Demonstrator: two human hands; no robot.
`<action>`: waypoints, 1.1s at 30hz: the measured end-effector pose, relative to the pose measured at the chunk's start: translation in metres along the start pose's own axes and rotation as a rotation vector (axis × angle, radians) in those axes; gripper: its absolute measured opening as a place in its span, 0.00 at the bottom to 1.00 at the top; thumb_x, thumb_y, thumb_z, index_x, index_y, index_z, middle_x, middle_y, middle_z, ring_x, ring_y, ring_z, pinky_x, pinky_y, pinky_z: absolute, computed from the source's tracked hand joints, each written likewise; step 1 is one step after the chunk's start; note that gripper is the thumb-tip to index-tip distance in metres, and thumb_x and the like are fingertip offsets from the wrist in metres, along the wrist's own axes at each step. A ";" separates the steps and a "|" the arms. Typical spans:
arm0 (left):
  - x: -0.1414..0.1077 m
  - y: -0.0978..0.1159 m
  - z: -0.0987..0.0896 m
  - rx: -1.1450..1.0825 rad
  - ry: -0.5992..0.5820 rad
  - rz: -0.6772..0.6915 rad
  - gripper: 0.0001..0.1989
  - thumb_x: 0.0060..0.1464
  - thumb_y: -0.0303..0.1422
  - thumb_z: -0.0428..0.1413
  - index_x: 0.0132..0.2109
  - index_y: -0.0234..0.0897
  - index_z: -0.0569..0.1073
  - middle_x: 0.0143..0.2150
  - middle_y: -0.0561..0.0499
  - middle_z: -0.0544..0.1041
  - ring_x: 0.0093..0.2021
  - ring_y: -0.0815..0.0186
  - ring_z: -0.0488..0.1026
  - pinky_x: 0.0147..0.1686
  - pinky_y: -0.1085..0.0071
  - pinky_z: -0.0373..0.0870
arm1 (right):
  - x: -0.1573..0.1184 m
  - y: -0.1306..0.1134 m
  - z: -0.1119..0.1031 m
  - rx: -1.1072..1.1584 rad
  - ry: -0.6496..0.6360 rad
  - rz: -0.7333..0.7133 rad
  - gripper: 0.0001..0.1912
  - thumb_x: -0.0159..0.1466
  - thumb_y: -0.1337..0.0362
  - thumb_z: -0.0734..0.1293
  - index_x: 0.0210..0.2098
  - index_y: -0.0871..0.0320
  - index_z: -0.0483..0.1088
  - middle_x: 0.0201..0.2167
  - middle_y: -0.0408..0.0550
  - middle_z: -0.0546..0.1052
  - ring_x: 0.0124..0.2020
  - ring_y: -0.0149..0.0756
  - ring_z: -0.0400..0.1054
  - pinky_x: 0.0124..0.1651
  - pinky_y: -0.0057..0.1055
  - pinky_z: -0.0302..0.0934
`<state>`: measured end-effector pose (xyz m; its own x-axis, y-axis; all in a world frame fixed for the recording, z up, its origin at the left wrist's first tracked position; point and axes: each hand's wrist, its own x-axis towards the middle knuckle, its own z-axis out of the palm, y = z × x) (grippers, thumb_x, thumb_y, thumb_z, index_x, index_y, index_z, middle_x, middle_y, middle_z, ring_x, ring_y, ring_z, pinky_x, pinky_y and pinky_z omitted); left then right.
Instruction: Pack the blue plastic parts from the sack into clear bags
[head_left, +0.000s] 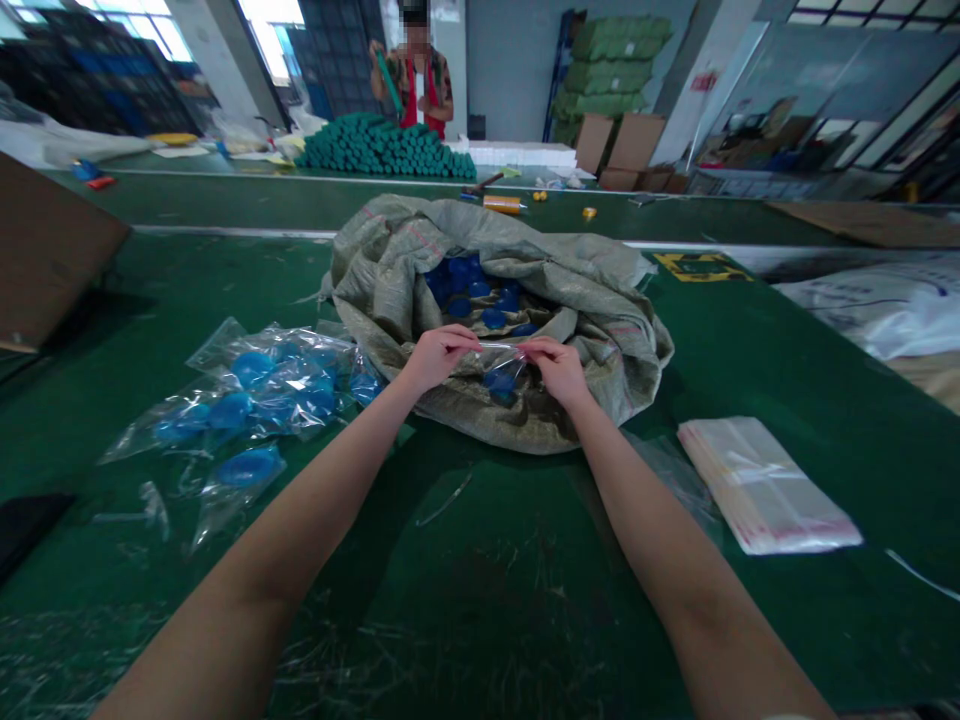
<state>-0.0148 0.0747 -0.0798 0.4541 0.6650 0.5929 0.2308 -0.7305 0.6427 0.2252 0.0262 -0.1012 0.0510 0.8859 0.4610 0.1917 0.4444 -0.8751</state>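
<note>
My left hand (439, 358) and my right hand (559, 370) pinch the top edges of a clear plastic bag (504, 358) between them. A blue round plastic piece (501, 385) sits low in the bag. Just below my hands lies a grey woven sack (390, 290), its mouth open around a heap of blue round pieces (469, 290). Several filled clear bags (255, 400) lie left of my left hand on the green work table (510, 620). To the right of my right hand is a stack of flat clear bags (765, 485).
A co-worker (416, 85) stands at the far end holding a green rod, behind a pile of teal rods (382, 148). Cardboard boxes (622, 150) stand at the back right. A white sack (870, 310) lies at the right, and a brown cardboard sheet (45, 250) at the left.
</note>
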 end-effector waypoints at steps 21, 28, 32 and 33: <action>-0.001 0.003 0.001 0.035 0.025 -0.038 0.12 0.57 0.32 0.53 0.36 0.38 0.83 0.42 0.46 0.80 0.40 0.65 0.77 0.43 0.68 0.74 | -0.001 -0.013 0.003 0.113 0.033 0.194 0.18 0.58 0.47 0.69 0.30 0.56 0.80 0.33 0.48 0.81 0.36 0.41 0.75 0.47 0.41 0.71; -0.002 0.000 0.001 0.031 0.021 -0.047 0.12 0.57 0.33 0.53 0.36 0.39 0.83 0.42 0.46 0.80 0.41 0.65 0.77 0.43 0.68 0.74 | -0.001 -0.016 0.002 -0.074 0.040 0.124 0.11 0.53 0.55 0.73 0.32 0.55 0.80 0.35 0.47 0.82 0.39 0.41 0.75 0.49 0.40 0.70; -0.004 -0.002 0.000 0.033 0.028 -0.055 0.12 0.57 0.33 0.54 0.37 0.39 0.83 0.43 0.46 0.80 0.41 0.65 0.76 0.44 0.67 0.74 | 0.000 -0.011 0.002 -0.007 0.063 0.161 0.13 0.51 0.57 0.75 0.34 0.56 0.78 0.35 0.47 0.81 0.38 0.40 0.76 0.49 0.41 0.70; -0.004 -0.002 0.000 0.031 0.027 -0.056 0.11 0.57 0.33 0.54 0.36 0.39 0.82 0.42 0.46 0.80 0.42 0.65 0.77 0.45 0.67 0.74 | 0.000 -0.010 0.002 0.018 0.066 0.161 0.14 0.50 0.57 0.75 0.34 0.56 0.77 0.35 0.47 0.81 0.37 0.40 0.76 0.49 0.40 0.70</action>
<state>-0.0171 0.0736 -0.0840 0.4161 0.7090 0.5694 0.2825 -0.6960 0.6601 0.2210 0.0224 -0.0928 0.1437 0.9356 0.3225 0.1585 0.3000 -0.9407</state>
